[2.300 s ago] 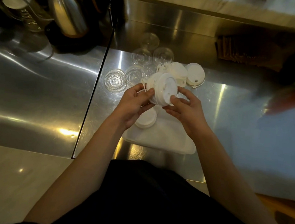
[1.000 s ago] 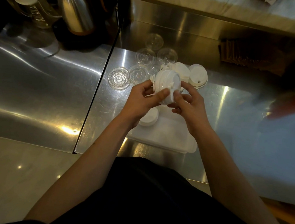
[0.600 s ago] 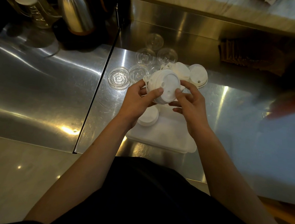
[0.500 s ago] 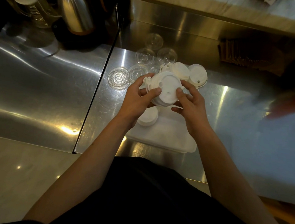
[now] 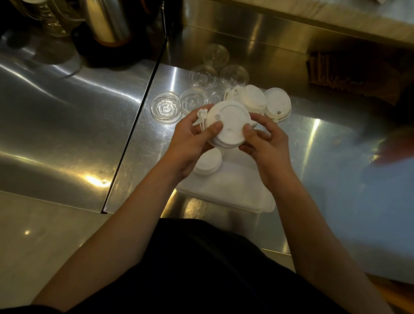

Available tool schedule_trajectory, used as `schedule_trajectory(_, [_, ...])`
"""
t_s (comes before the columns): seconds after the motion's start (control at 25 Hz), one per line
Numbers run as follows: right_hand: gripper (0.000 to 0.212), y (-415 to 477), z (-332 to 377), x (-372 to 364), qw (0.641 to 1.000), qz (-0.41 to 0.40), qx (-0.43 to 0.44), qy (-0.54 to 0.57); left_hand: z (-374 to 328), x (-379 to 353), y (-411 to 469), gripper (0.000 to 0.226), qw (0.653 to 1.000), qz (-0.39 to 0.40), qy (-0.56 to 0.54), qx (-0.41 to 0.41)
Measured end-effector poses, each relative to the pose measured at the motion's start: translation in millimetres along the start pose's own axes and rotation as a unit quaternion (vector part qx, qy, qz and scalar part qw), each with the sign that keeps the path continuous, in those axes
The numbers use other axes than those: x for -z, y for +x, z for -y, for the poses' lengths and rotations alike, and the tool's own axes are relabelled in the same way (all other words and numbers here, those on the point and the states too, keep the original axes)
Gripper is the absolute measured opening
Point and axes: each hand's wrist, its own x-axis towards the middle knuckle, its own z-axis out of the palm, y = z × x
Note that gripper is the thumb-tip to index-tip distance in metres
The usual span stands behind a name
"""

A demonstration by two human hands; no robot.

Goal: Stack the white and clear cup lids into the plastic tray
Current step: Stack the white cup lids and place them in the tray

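I've got a stack of lids (image 5: 229, 120) held between both hands, left hand (image 5: 189, 142) and right hand (image 5: 264, 147), thumbs pressed on top and the other fingers curled underneath. The tray (image 5: 237, 194) sits right below my fingers, with one white lid (image 5: 209, 160) in it under my left palm. Clear lids (image 5: 166, 107) lie just past my left fingertips, and loose white lids (image 5: 278, 103) past the right.

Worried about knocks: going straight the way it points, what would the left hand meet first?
The left hand grips the white lid stack; beyond it, probably the loose white lids, depth unclear.
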Motion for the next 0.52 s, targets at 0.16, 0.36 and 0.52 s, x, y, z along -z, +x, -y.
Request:
schedule_trajectory(0.16, [0.026, 1.3, -1.4, -1.7, 0.999, -0.008, -0.028, 0.030, 3.9, 0.4, 2.4, 0.042, 0.999, -0.016, -0.031, 0.038])
schedule_trajectory(0.36, [0.030, 1.2, -4.0, -0.7, 0.999, -0.011, -0.037, 0.031, 3.8, 3.5, 5.6, 0.043, 0.998, -0.007, -0.034, 0.047])
schedule_trajectory(0.52, [0.035, 5.9, -2.5, 0.2, 0.999, 0.015, -0.042, 0.009, 9.7, 9.0, 9.4, 0.036, 0.993, -0.040, -0.081, 0.070])
